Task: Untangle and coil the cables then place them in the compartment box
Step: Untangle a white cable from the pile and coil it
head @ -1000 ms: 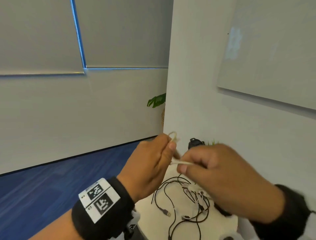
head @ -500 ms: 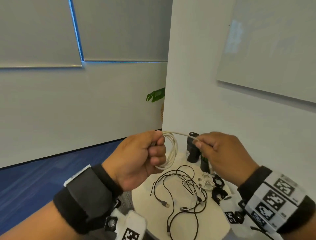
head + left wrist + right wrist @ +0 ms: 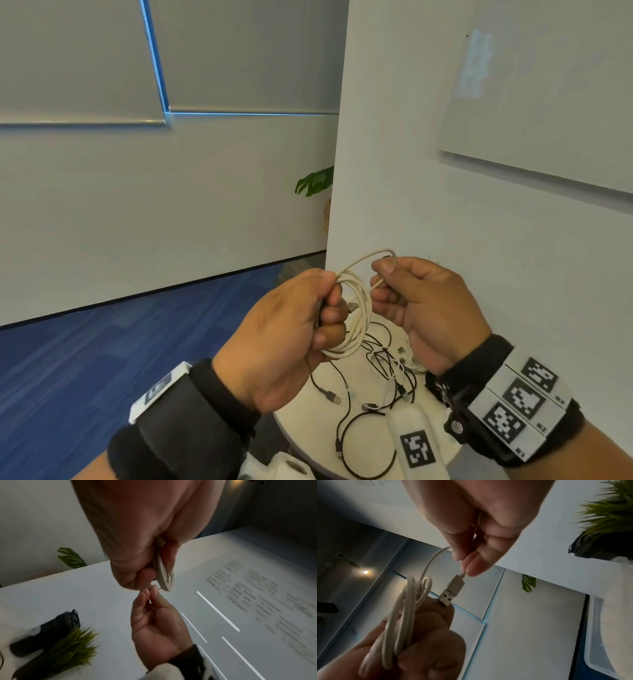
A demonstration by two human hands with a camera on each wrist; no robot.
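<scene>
My left hand (image 3: 330, 308) grips a white cable (image 3: 358, 318) wound into several loops, held in the air above the round white table (image 3: 301, 414). My right hand (image 3: 380, 279) is close beside it and pinches the cable's free end between thumb and fingers. In the right wrist view the right hand (image 3: 464, 566) holds the cord just behind its USB plug (image 3: 452, 589), which hangs next to the coil (image 3: 402, 615) in the left hand (image 3: 419, 635). Black cables (image 3: 363, 421) and a thin white cable (image 3: 394, 363) lie tangled on the table below.
A white wall with a whiteboard (image 3: 548, 102) stands close on the right. A black cylinder (image 3: 46, 632) and a small green grass plant (image 3: 68, 649) stand at the back of the table. A clear plastic box rim (image 3: 597, 642) shows at the right. Blue carpet (image 3: 102, 359) lies left.
The right hand has come back toward the left hand, bringing the cable's last stretch with it. The coil in the left hand has gained loops, and only a short arc spans the hands.
</scene>
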